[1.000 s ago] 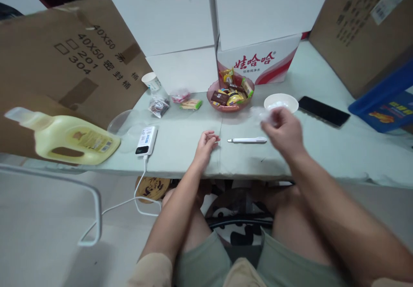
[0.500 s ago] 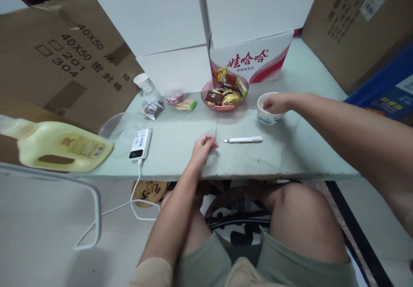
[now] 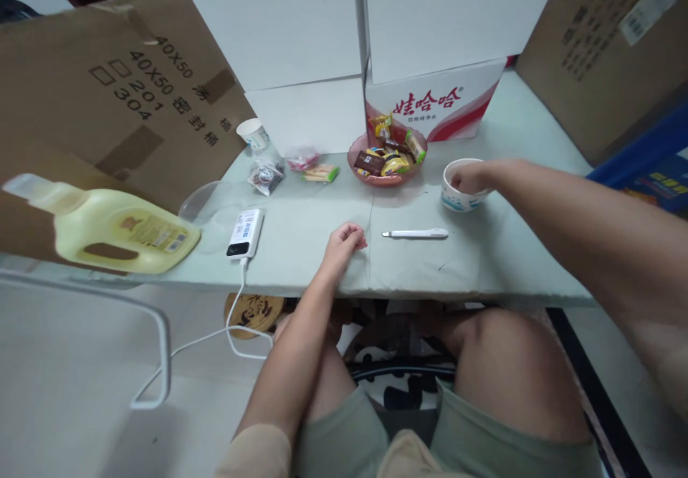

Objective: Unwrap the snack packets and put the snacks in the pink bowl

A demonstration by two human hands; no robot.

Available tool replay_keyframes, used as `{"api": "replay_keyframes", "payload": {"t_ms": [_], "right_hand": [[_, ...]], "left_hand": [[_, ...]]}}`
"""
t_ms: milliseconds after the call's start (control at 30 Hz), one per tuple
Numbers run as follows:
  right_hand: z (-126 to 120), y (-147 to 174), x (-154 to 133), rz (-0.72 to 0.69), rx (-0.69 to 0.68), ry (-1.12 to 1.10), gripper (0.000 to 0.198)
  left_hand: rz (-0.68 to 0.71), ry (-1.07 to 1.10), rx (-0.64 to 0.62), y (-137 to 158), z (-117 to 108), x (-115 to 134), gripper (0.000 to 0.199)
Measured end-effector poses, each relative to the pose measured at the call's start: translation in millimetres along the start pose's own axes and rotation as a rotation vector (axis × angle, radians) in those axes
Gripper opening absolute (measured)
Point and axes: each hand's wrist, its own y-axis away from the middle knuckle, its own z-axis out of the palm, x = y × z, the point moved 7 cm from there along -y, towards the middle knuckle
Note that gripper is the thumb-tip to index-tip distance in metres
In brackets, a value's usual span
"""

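Note:
My right hand reaches into a white paper bowl with a blue pattern. Its fingertips are below the rim, so I cannot see what they touch. Curled loosely on the table, my left hand shows nothing in its fingers. Just right of it lies a slim white utility knife, apart from both hands. Behind them, a pink translucent bowl is filled with wrapped snacks in brown, yellow and green.
Several packets and a paper cup stand back left. A power bank with a white cable, a clear lid and a yellow jug are at left. White boxes and cardboard boxes border the table.
The view has shifted slightly, so the table things appear a little further right. My right hand stays in the paper bowl, and my left hand keeps its curled pose on the table.

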Motion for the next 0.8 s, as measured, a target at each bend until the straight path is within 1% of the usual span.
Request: {"api": "replay_keyframes", "payload": {"t_ms": [100, 133, 167, 200, 267, 300, 333, 367, 433, 467, 500, 567, 600, 667, 733, 800], "right_hand": [[-6.3, 2.7, 3.2, 0.079, -0.206, 0.125, 0.019], [-12.4, 6.7, 1.9, 0.093, -0.226, 0.164, 0.015], [-19.6, 12.5, -1.6, 0.092, -0.211, 0.2, 0.012], [-26.8, 20.4, -7.8, 0.071, -0.164, 0.228, 0.013], [-36.0, 44.4, -26.6, -0.009, -0.007, 0.246, 0.025], [-35.1, 60.4, -38.5, -0.069, 0.074, 0.222, 0.029], [-29.4, 78.0, -48.0, -0.096, 0.131, 0.183, 0.031], [-16.2, 95.8, -58.1, -0.14, 0.126, 0.146, 0.031], [18.7, 129.1, -75.2, -0.214, 0.072, 0.109, 0.032], [38.8, 143.4, -82.8, -0.261, 0.016, 0.119, 0.036], [56.0, 154.7, -86.4, -0.268, -0.019, 0.133, 0.039], [80.0, 168.3, -89.0, -0.255, -0.049, 0.164, 0.04], [86.9, 171.0, -88.7, -0.243, -0.056, 0.171, 0.039], [92.5, 171.3, -87.5, -0.227, -0.065, 0.169, 0.038], [91.8, 168.5, -85.9, -0.218, -0.07, 0.155, 0.038], [90.0, 166.4, -84.8, -0.218, -0.075, 0.145, 0.038]], "left_hand": [[0.008, 0.002, 0.018, -1.7, -2.6, 0.5, 0.017], [0.007, 0.003, 0.022, -2.1, -3.0, 0.5, 0.017], [0.006, 0.006, 0.024, -2.5, -3.2, 0.4, 0.017], [0.005, 0.009, 0.025, -2.7, -3.2, 0.4, 0.016], [0.0, 0.015, 0.025, -2.8, -2.7, 0.7, 0.015], [-0.002, 0.017, 0.025, -2.8, -2.3, 0.8, 0.014], [-0.005, 0.016, 0.025, -2.8, -1.7, 1.0, 0.013], [-0.007, 0.013, 0.024, -2.8, -1.1, 1.0, 0.011], [-0.008, -0.003, 0.021, -2.6, 0.2, 0.6, 0.01], [-0.003, -0.013, 0.02, -2.4, 0.4, 0.2, 0.01], [0.007, -0.025, 0.022, -2.0, 0.0, -0.3, 0.009], [0.039, -0.052, 0.033, -0.8, -3.3, -1.4, 0.009], [0.061, -0.066, 0.041, -0.3, -6.5, -1.9, 0.009], [0.105, -0.1, 0.066, -1.1, -15.9, -2.1, 0.01], [0.143, -0.144, 0.115, -7.2, -29.2, -0.2, 0.012], [0.187, -0.24, 0.2, -20.4, -44.3, 7.1, 0.013]]}}
